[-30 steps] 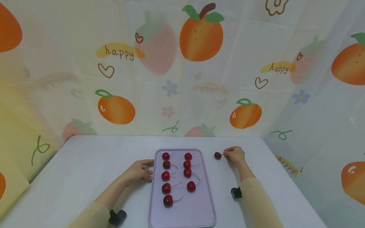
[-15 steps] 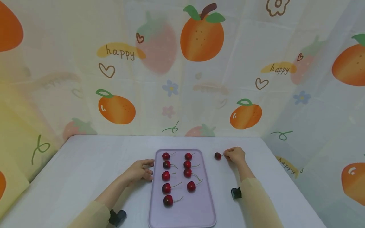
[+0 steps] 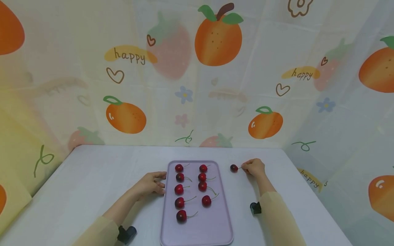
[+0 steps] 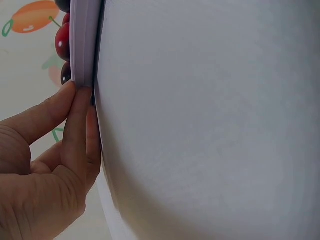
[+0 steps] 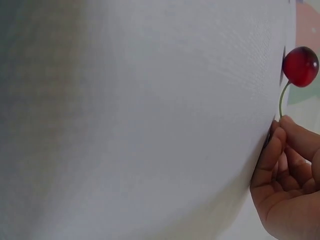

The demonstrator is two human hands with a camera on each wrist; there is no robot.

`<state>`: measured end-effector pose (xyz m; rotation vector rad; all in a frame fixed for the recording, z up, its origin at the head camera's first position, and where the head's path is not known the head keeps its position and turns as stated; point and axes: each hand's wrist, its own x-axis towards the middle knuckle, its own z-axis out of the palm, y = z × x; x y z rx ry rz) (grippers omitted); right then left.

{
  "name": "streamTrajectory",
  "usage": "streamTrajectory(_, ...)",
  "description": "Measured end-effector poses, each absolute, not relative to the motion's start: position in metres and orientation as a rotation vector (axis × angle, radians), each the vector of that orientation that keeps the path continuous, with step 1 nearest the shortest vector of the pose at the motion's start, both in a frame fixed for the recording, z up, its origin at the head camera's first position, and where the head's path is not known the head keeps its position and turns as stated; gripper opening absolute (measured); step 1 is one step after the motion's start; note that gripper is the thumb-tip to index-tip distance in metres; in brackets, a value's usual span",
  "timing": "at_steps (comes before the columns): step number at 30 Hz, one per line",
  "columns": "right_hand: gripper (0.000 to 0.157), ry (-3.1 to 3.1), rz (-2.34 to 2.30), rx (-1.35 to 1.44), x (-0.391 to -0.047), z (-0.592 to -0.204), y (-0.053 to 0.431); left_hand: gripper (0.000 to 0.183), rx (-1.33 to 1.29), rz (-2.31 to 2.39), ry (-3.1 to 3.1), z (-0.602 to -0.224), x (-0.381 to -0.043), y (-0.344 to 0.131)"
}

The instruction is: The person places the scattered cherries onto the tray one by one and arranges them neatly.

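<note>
A lilac tray (image 3: 212, 229) lies lengthwise on the white table, with two columns of dark red cherries on it; a cherry (image 3: 181, 216) ends the left column, another cherry (image 3: 206, 201) the right one. My left hand (image 3: 150, 184) touches the tray's left rim with its fingertips, thumb and fingers spread along the edge; the left wrist view shows the rim (image 4: 85, 45) meeting them. Right of the tray, my right hand (image 3: 254, 167) pinches the green stem of a single cherry (image 5: 301, 67) between thumb and finger. That cherry's body is at the table surface, left of the fingertips.
The white table (image 3: 107, 171) extends on both sides of the tray. Behind it hangs a fruit-printed curtain (image 3: 215, 102). Dark wrist devices sit under both sleeves, one on the left arm (image 3: 127, 235) and one on the right arm (image 3: 255, 208).
The cherry at my right hand has shifted slightly left, and more of its stem shows. My left hand, the tray and the cherries on it stay where they were.
</note>
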<state>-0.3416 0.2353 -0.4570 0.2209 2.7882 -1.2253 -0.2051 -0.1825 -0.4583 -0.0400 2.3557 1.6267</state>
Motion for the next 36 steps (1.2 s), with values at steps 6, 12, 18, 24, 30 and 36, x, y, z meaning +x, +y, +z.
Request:
streamTrajectory(6, 0.027, 2.722, -1.265, 0.174, -0.339, -0.459, 0.24, 0.078, -0.035, 1.624, 2.355, -0.461, -0.205, -0.183)
streamTrajectory(12, 0.03, 2.593, -1.385, 0.171, -0.334, -0.455, 0.244, 0.077, -0.031, 1.617, 2.369, -0.461, -0.204, -0.183)
streamTrajectory(18, 0.026, 2.434, -1.566, 0.11, -0.332, -0.454, 0.254, 0.077, -0.034, 1.611, 2.378, -0.459, -0.203, -0.183)
streamTrajectory(24, 0.027, 2.37, -1.658, 0.051, -0.326, -0.45, 0.256, 0.078, -0.026, 1.612, 2.379, -0.459, -0.203, -0.183)
streamTrajectory(30, 0.033, 2.393, -1.658, 0.098, -0.322, -0.445, 0.253, 0.079, -0.039, 1.625, 2.368, -0.459, -0.204, -0.184)
streamTrajectory(36, 0.034, 2.406, -1.642, 0.063, -0.319, -0.443, 0.255, 0.078, -0.047, 1.607, 2.384, -0.461, -0.205, -0.183)
